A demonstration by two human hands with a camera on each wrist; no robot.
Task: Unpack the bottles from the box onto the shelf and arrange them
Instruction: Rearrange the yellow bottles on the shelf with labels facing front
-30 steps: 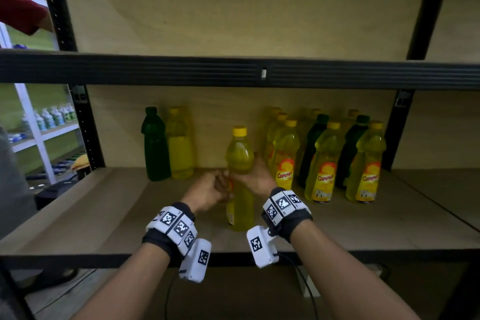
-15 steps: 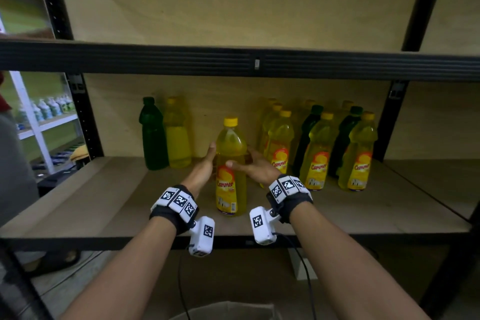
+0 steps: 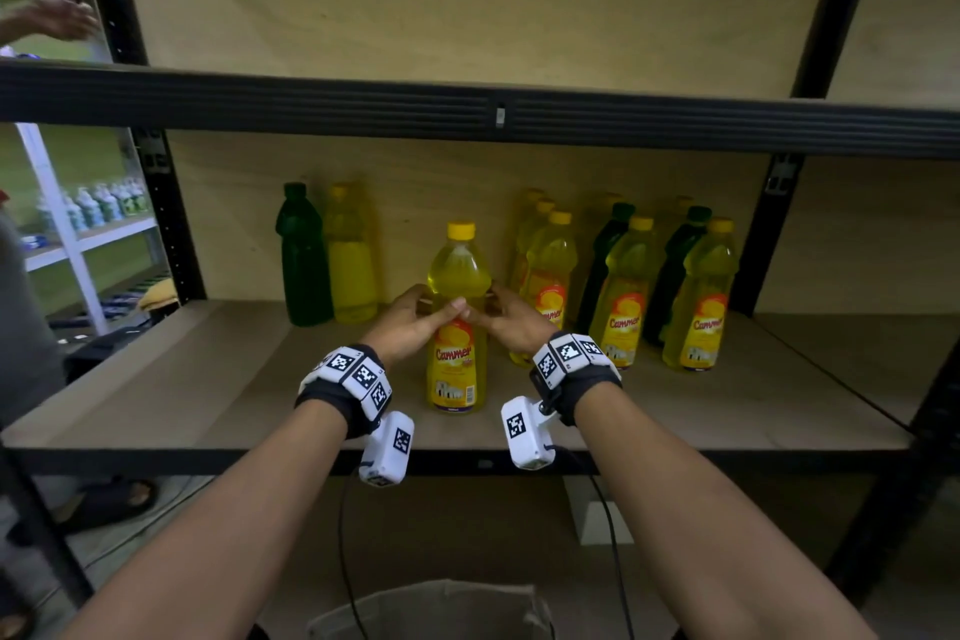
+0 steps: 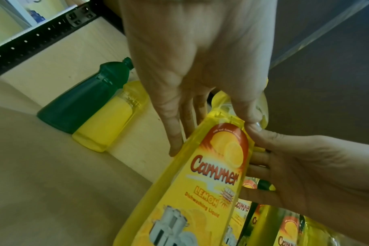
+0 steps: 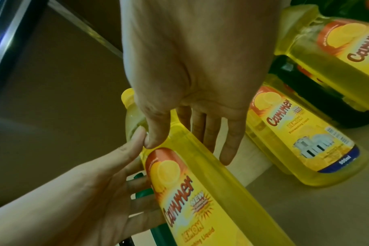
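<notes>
A yellow Cammer bottle [image 3: 457,270] stands upright on the wooden shelf [image 3: 171,395], its label facing me. My left hand [image 3: 431,309] and right hand [image 3: 493,312] flank its shoulder. Both thumbs touch the front just above the label and meet there. In the left wrist view the left hand [image 4: 192,119] lays straight fingers along the bottle [image 4: 211,183]. In the right wrist view the right hand [image 5: 200,129] has straight fingers beside and behind the bottle [image 5: 179,191]. The grey box [image 3: 431,608] sits below, at the frame's bottom edge.
A green bottle [image 3: 304,260] and a plain yellow bottle [image 3: 350,260] stand at the back left. Several yellow and green bottles [image 3: 623,296] fill the right in rows. The upper shelf beam [image 3: 467,109] runs overhead. Another person's hand [image 3: 57,16] is at far left.
A second ago both hands gripped the bottle with its label turned away. They then opened off it, label facing front. Now both hands touch its shoulder again, thumbs meeting.
</notes>
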